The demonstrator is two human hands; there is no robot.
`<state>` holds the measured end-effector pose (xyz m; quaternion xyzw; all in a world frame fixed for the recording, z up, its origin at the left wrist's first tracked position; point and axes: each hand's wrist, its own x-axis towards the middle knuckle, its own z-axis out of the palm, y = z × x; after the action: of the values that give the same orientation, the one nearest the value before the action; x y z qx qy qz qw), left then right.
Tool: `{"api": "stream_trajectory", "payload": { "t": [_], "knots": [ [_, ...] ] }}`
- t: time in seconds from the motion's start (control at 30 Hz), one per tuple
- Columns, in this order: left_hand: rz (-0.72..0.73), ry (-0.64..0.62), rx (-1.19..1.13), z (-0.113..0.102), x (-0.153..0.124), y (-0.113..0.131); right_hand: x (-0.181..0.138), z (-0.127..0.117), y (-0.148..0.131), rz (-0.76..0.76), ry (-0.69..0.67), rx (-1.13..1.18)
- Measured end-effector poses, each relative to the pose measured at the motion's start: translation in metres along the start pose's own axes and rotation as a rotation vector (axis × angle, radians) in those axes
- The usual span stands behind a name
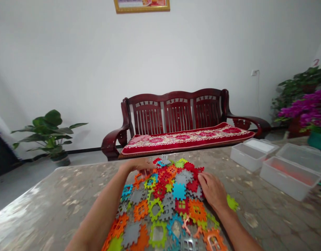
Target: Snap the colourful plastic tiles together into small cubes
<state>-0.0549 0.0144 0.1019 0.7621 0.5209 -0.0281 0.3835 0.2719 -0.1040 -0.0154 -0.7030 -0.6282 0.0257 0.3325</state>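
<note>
Overlapping notched multicoloured pieces [178, 191]

A wooden bench [179, 115] stands before a white wall [202, 52]

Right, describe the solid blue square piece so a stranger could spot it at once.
On the table in front of the dark wooden bench lies a heap of colourful pieces. Within it, left of the right hand, is the blue square with toothed edges. Its solid face sets it apart from the windowed red piece just below it.
</note>
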Motion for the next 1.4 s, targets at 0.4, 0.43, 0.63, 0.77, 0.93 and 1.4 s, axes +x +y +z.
{"api": "stream_trajectory", "payload": {
  "t": [0.4, 0.43, 0.63, 0.77, 0.93, 1.4],
  "knots": [
    [0.238, 0.455, 0.188, 0.025, 0.094, 0.013, -0.001, -0.005, -0.009, 0.032, 0.001, -0.034],
    [0.236, 0.465, 0.191, 0.030, 0.099, 0.011, -0.001, -0.006, -0.010, 0.029, -0.002, -0.044],
    [0.224, 0.564, 0.161, 0.050, 0.100, -0.003, -0.002, -0.010, -0.016, 0.027, -0.063, -0.126],
    [0.242, 0.604, 0.074, 0.057, 0.091, -0.008, -0.001, -0.009, -0.018, 0.018, -0.079, -0.166],
    [0.288, 0.673, -0.101, 0.065, 0.075, -0.011, 0.001, -0.009, -0.021, 0.024, -0.109, -0.198],
    [0.263, 0.894, -0.256, 0.114, -0.006, 0.016, 0.005, -0.019, -0.030, 0.141, -0.177, -0.122]
  ]
}}
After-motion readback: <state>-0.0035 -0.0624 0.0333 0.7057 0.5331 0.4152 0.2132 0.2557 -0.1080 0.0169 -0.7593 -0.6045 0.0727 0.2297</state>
